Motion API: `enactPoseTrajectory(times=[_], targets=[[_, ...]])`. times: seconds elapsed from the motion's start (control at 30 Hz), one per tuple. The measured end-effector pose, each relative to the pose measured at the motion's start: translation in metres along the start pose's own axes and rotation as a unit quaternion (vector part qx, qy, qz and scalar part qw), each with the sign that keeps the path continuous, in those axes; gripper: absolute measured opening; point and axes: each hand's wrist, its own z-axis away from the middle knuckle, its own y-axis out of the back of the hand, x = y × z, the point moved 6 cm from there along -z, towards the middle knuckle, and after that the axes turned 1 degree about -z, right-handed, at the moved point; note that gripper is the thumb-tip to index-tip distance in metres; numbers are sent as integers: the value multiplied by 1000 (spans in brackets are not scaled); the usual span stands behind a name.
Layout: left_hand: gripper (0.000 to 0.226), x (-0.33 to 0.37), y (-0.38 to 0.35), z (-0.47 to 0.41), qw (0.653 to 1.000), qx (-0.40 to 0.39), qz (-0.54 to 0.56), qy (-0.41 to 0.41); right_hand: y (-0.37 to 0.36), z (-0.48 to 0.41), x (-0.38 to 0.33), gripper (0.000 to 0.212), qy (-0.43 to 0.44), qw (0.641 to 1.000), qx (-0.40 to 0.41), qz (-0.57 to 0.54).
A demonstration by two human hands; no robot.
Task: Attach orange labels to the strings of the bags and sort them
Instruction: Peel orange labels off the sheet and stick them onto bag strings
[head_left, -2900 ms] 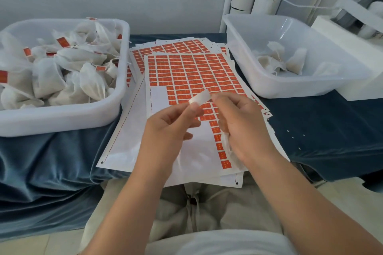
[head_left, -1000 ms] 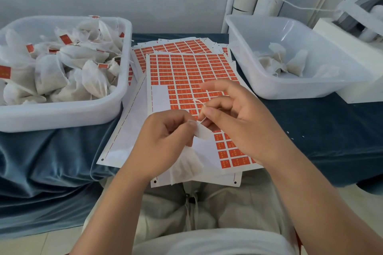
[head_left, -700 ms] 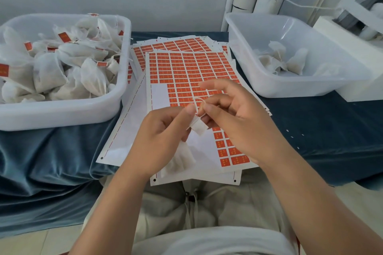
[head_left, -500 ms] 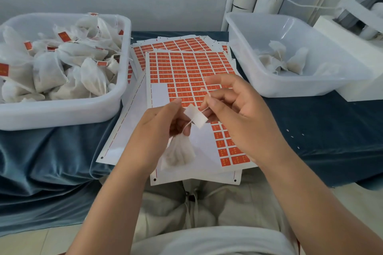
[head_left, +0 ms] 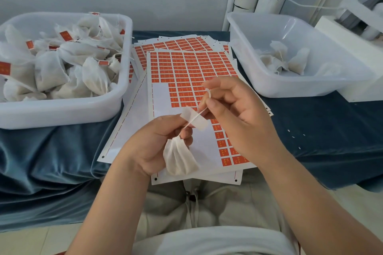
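Closest to the desk's front edge, the little bag (head_left: 179,158) dangles from the left hand (head_left: 159,142), whose grip pinches the label (head_left: 194,119). Right hand (head_left: 238,118) pinches the string (head_left: 196,114). Looks featherlight, floppy; hold it by the string. Bins sit at the back corners.

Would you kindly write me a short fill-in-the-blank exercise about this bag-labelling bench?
1. The string lies across the label, whose ____ side faces the camera.
2. The left hand holds the small bag, and the right hand pinches the string's ____ end.
3. Bags already labelled fill the tub on the person's ____.

Missing: white; looped; left
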Motion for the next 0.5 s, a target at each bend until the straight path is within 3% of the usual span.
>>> enactPoseTrajectory(times=[0.23,0.5], targets=[[32,-1,-4,-1,998,-65,-7,6,-2,0,4,28,2,1000,7,10],[39,7,-2,3,995,24,-88,-28,-1,-1,7,26,-11,1000,17,-1]])
